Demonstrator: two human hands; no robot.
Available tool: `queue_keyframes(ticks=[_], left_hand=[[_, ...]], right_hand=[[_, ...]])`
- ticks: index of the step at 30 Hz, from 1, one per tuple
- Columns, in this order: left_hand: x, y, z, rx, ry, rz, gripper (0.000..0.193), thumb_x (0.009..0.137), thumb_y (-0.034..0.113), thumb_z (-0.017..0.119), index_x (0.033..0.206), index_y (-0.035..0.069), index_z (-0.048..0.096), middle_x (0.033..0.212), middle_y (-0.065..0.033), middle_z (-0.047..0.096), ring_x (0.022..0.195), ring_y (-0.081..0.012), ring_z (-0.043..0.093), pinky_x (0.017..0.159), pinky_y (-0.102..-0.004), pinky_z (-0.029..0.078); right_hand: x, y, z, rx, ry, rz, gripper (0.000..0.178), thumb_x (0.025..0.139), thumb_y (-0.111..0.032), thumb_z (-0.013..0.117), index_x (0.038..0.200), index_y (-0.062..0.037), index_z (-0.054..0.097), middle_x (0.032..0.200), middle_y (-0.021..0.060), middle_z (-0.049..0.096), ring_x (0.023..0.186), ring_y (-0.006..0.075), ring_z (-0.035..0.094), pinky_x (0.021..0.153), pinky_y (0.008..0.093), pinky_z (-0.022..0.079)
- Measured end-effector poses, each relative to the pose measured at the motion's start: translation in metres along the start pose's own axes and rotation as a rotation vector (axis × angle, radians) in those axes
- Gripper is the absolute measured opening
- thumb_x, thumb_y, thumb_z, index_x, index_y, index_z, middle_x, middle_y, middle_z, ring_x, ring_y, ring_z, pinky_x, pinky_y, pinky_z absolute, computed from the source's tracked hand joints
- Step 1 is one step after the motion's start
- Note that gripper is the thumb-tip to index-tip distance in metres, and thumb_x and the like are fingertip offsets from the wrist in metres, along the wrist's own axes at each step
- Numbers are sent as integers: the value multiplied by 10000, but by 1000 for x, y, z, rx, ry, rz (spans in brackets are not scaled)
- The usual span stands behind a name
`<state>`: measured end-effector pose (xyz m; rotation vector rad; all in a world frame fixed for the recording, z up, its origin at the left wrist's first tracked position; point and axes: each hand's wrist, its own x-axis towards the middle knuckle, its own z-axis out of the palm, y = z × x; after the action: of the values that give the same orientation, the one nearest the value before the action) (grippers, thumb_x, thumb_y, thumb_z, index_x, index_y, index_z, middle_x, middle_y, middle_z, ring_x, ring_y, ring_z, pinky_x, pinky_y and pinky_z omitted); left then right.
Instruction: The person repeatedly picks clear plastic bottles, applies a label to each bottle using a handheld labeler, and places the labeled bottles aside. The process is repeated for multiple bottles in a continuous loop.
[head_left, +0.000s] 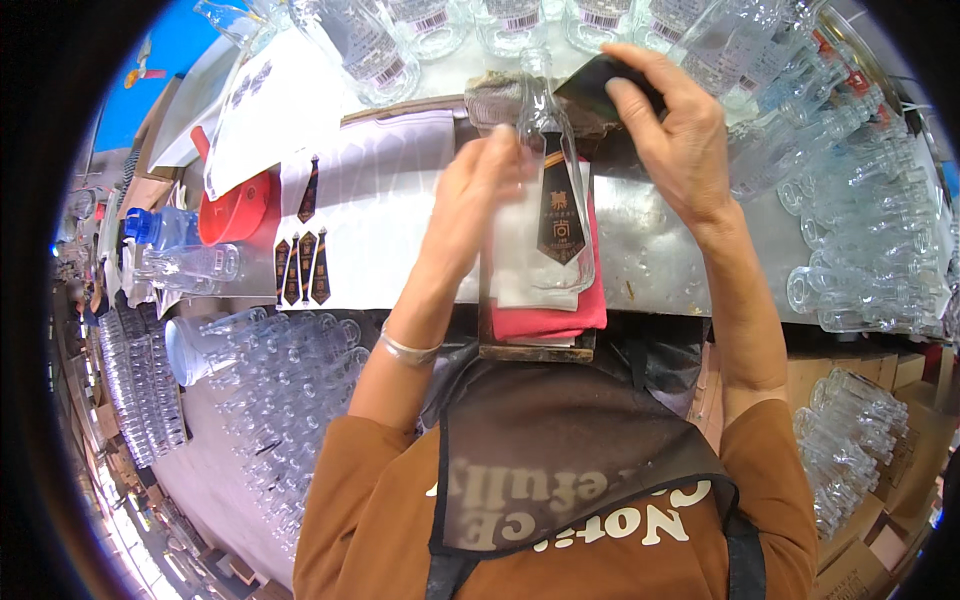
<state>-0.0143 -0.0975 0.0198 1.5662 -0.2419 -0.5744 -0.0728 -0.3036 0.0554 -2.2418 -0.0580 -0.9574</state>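
Observation:
A clear glass bottle [577, 272] lies on its back in front of me, its neck pointing away. A black, tie-shaped decal [560, 215] with gold markings sits on its body. Beneath the bottle are a white cloth [512, 272] and a folded pink-red cloth [592, 312]. Close by the left side of the bottle's upper part is my left hand [475, 195], its fingers smeared by motion; whether they touch the glass is unclear. My right hand [680, 135] grips a dark flat block [598, 82], perhaps a scraper, just right of the bottle neck.
White decal sheets [385, 200] bearing several more tie decals lie to the left, with a red basin [240, 210] beyond. Upright glass bottles [510, 22] line the back. Many bottles [860, 240] lie stacked on the right, and others [285, 390] stand at lower left.

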Motion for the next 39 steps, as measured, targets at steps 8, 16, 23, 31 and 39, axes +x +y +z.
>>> queue_keyframes(ticks=[8, 16, 23, 31, 39], left_hand=[[34, -26, 19, 128, -40, 74, 614, 1047, 563, 417, 1026, -9, 638, 901, -130, 697, 783, -175, 674, 727, -278, 542], [18, -9, 33, -226, -79, 55, 560, 1067, 492, 438, 1048, -45, 596, 881, -72, 630, 785, -149, 651, 697, -281, 542], [17, -14, 29, -205, -116, 154, 526, 1084, 451, 413, 1050, -44, 587, 894, -72, 614, 794, -153, 642, 709, -295, 550], [24, -28, 28, -350, -95, 60, 571, 1071, 491, 399, 1118, -36, 613, 904, -113, 698, 784, -156, 682, 730, -277, 566], [17, -20, 27, -236, -123, 141, 506, 1079, 438, 415, 1108, -37, 585, 941, -106, 666, 792, -162, 667, 722, -298, 566]], right_hand=[[-37, -1, -12, 646, -137, 614, 251, 1030, -199, 558, 1090, -4, 703, 956, 60, 707, 809, 70, 625, 756, 256, 507], [-40, -5, 14, 22, -298, 6, 427, 961, -20, 577, 1374, -124, 611, 869, 74, 688, 734, 189, 678, 647, 322, 531], [-40, -6, 11, -231, -376, -126, 604, 854, 23, 622, 1424, -169, 573, 839, 54, 674, 685, 245, 652, 592, 371, 533], [-38, 8, 18, 76, -259, -114, 611, 857, 62, 604, 1427, -157, 569, 905, 58, 710, 725, 204, 681, 635, 314, 552], [-36, 5, 14, -170, -382, -180, 602, 863, 25, 621, 1429, -173, 566, 884, 33, 711, 710, 212, 676, 612, 332, 553]])
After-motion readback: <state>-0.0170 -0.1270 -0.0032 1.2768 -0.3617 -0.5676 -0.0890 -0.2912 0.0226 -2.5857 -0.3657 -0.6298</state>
